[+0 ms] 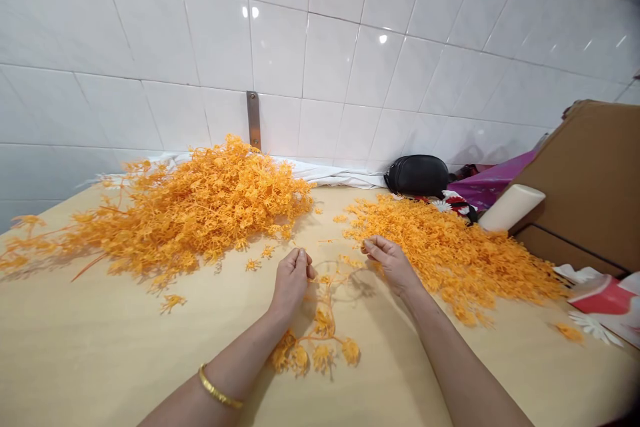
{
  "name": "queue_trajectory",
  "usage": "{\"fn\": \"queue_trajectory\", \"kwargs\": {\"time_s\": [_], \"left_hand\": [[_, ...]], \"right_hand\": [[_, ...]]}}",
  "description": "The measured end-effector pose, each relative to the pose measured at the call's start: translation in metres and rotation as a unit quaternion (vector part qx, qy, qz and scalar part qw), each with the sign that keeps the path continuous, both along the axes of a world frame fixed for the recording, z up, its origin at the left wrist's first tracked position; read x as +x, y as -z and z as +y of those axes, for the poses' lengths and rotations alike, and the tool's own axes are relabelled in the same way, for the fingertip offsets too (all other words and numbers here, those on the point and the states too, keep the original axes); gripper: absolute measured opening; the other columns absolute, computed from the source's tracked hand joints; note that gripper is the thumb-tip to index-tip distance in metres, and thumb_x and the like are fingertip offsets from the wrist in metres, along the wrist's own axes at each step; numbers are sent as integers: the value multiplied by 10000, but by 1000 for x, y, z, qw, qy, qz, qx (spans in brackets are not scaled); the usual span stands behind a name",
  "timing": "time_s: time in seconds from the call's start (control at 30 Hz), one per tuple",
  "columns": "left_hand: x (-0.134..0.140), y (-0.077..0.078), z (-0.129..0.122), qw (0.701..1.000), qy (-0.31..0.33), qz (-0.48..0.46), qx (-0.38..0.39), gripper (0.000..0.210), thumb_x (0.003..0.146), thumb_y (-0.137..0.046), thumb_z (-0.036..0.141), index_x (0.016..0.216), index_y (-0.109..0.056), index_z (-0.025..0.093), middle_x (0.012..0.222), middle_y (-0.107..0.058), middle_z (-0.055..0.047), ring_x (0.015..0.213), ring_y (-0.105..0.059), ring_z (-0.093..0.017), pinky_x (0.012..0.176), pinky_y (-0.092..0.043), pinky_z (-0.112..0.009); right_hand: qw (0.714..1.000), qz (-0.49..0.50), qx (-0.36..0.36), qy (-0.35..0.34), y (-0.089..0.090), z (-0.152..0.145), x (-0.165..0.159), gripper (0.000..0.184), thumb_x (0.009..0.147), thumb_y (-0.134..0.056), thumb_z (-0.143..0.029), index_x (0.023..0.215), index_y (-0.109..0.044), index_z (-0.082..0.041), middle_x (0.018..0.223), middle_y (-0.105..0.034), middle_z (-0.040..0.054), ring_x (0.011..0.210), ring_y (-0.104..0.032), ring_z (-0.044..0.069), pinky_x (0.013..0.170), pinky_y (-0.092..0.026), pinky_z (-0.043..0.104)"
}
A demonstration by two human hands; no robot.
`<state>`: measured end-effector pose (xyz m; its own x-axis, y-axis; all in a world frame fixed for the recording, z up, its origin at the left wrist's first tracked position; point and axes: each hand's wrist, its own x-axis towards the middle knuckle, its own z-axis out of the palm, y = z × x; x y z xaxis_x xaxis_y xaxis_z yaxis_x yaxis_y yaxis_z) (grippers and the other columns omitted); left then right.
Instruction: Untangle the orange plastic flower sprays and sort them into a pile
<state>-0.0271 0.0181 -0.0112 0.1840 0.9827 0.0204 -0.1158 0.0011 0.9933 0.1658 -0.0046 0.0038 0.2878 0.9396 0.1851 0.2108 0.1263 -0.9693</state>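
My left hand (293,280) is closed in a pinch at the upper end of an orange artificial flower sprig (327,327). The sprig hangs over the table with several frilly blossoms on its thin branching stems. To the right, my right hand (393,263) has thumb and forefinger pressed together on a small orange bit, mostly hidden by the fingertips. A gap separates the two hands. Beyond my left hand rises a big heap of orange sprigs (210,207). Just past my right hand spreads a flatter pile of loose orange florets (450,250).
A few stray florets (173,302) lie on the pale tabletop (125,360). Along the tiled wall sit a white cloth (330,173) and a black pouch (419,175). At right are a white roll (513,207), a brown cardboard box (585,173) and a red-and-white item (605,297).
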Motion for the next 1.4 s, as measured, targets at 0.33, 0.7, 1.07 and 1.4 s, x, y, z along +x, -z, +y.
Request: {"fn": "queue_trajectory", "kwargs": {"time_s": [0.33, 0.7, 1.07, 1.4], "left_hand": [[0, 7, 6, 999, -20, -24, -20, 286, 748, -398, 406, 610, -443, 159, 493, -449, 28, 383, -326, -39, 379, -248, -148], [0, 4, 6, 999, -43, -12, -21, 262, 764, -367, 359, 601, -429, 163, 462, -432, 32, 349, -296, -41, 354, -229, -153], [-1, 7, 6, 998, -59, 1, 30, 241, 761, -378, 314, 570, -407, 170, 424, -376, 56, 358, -333, -52, 377, -247, -160], [0, 12, 8, 998, -35, -23, 36, 270, 753, -411, 378, 579, -409, 172, 445, -342, 62, 368, -302, -49, 377, -248, -165]], "right_hand": [[960, -108, 54, 254, 16, 12, -1, 308, 725, -436, -463, 572, -432, -196, 452, -438, -25, 454, -385, 121, 460, -284, 236], [946, -108, 95, 289, 4, 15, -9, 272, 682, -506, -378, 524, -362, -211, 538, -381, -21, 557, -385, 134, 533, -315, 259], [963, 49, 16, 264, -41, 16, 9, 127, 670, -489, -312, 716, -435, -207, 499, -464, -51, 354, -398, 68, 337, -266, 182], [975, -101, 16, 199, 2, 10, -38, 260, 598, -599, -302, 816, -545, -172, 907, -515, 97, 641, -509, 163, 562, -408, 302]]}}
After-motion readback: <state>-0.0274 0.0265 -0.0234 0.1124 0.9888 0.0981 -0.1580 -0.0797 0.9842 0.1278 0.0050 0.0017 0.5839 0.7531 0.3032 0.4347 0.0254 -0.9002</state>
